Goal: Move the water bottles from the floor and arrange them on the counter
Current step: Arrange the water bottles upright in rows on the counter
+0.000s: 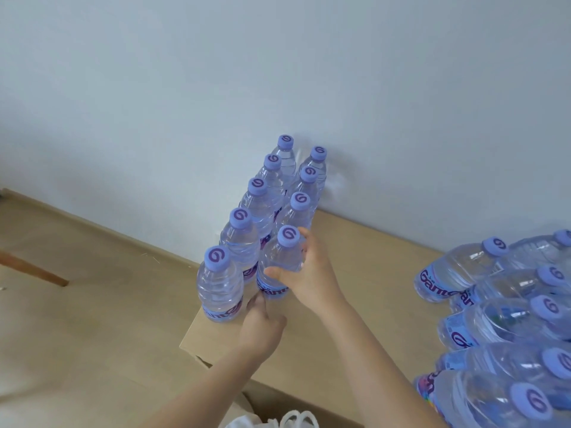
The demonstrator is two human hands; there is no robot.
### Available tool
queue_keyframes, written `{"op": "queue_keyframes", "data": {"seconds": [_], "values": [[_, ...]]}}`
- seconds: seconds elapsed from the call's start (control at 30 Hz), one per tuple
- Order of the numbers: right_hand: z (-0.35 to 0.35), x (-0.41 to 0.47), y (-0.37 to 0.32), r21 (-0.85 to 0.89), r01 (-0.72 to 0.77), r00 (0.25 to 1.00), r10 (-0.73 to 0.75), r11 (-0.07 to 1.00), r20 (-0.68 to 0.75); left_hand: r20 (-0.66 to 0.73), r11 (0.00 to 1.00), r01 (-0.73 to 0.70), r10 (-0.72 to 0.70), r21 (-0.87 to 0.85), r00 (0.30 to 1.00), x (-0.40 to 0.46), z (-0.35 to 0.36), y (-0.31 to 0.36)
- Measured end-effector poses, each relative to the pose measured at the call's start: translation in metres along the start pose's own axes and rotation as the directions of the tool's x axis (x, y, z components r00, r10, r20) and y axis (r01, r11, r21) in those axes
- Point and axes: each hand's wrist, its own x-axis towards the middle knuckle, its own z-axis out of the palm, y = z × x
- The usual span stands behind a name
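Several clear water bottles with purple caps stand in two rows (262, 196) at the left end of the light wooden counter (355, 257), against the wall. My right hand (309, 273) grips the nearest bottle of the right row (279, 257), thumb on its front and fingers round its right side. My left hand (261, 322) reaches in low, its fingertips touching the base of that bottle beside the front bottle of the left row (219, 285).
A larger group of the same bottles (500, 319) crowds the counter's right side. The pale wall (278, 72) rises directly behind. The counter's left corner (188, 341) drops to a beige floor (77, 304). A white bag (296, 420) lies at the bottom edge.
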Motion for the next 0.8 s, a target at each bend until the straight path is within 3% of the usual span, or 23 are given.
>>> {"op": "queue_keyframes", "data": {"seconds": [0.1, 0.2, 0.37, 0.47, 0.57, 0.67, 0.73, 0.8], "values": [[-0.013, -0.014, -0.001, -0.09, -0.031, 0.999, 0.029, 0.995, -0.016, 0.065, 0.998, -0.002, -0.002, 0.057, 0.998, -0.011, 0.011, 0.007], [-0.039, -0.037, 0.003, -0.173, -0.084, 0.994, 0.071, 0.981, -0.082, 0.24, 0.983, -0.116, 0.08, 0.142, 0.967, -0.026, 0.032, 0.014], [-0.102, -0.094, 0.013, -0.205, -0.152, 0.949, 0.085, 0.967, -0.302, 0.521, 0.855, -0.441, 0.254, 0.273, 0.815, -0.049, 0.078, 0.039], [-0.133, -0.136, 0.027, -0.242, -0.241, 0.866, 0.097, 0.94, -0.49, 0.659, 0.798, -0.54, 0.258, 0.267, 0.707, -0.064, 0.109, 0.044], [-0.159, -0.169, 0.049, -0.282, -0.357, 0.738, 0.085, 0.89, -0.669, 0.707, 0.798, -0.55, 0.239, 0.248, 0.666, -0.075, 0.132, 0.041], [-0.164, -0.185, 0.074, -0.117, -0.413, 0.692, 0.227, 0.903, -0.685, 0.703, 0.801, -0.547, 0.243, 0.244, 0.669, -0.078, 0.146, 0.036], [-0.154, -0.189, 0.084, 0.147, -0.334, 0.676, 0.346, 0.931, -0.651, 0.697, 0.805, -0.537, 0.234, 0.252, 0.678, -0.077, 0.152, 0.034], [-0.144, -0.189, 0.092, 0.243, -0.233, 0.645, 0.337, 0.942, -0.686, 0.689, 0.807, -0.53, 0.229, 0.261, 0.687, -0.075, 0.152, 0.033]]}}
